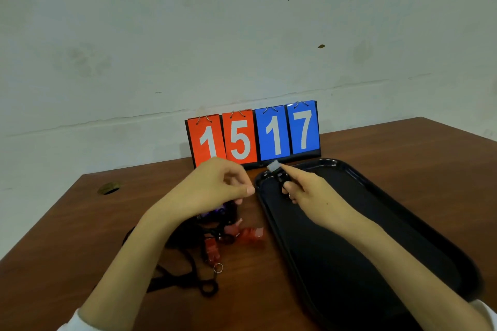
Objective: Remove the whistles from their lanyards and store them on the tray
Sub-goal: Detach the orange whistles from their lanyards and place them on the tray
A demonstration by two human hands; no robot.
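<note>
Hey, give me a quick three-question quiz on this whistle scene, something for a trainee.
1. True or false: the scoreboard shows 15 on its blue cards.
2. The right hand holds the black whistle over: A) the floor B) the far end of the black tray C) a box.
3. Fill in: the red whistles lie on the wooden ____.
Key: 1 false; 2 B; 3 table.

Just one head cam, looking forward and down over the tabletop (403, 148). Pretty close in. Faces the wall (242, 35) past the far edge.
</note>
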